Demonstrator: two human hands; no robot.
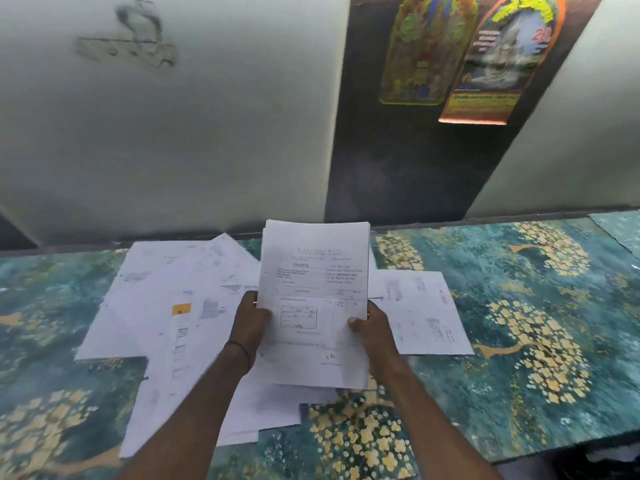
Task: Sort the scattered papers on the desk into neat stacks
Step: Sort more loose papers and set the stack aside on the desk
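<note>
both hands hold one bundle of papers upright in front of the camera, above the middle of the desk. the left hand grips the bundle's left edge, thumb on the front sheet and fingers hidden behind it; a thin dark band circles that wrist. the right hand grips the right edge the same way, thumb pressed on the front near the lower corner. the bundle's top edges are roughly squared, and its lower edge sits just above the sheets lying below it. the front sheet is a printed form with the word "invoice" near the top, a boxed stamp lower down and a small handwritten mark near the bottom; the rest of the print is too blurred to read.

the scattered papers lie flat on the desk, overlapping at odd angles, most of them to the left of the bundle and under the forearms. one of them carries a small yellow block. a single white sheet lies to the right, partly behind the right hand, apart from the left heap.

the desk surface is teal with a pattern of yellow blossoms and branches. behind it stands a pale wall with a dark smudge, and a dark panel bearing two colourful posters side by side.
</note>
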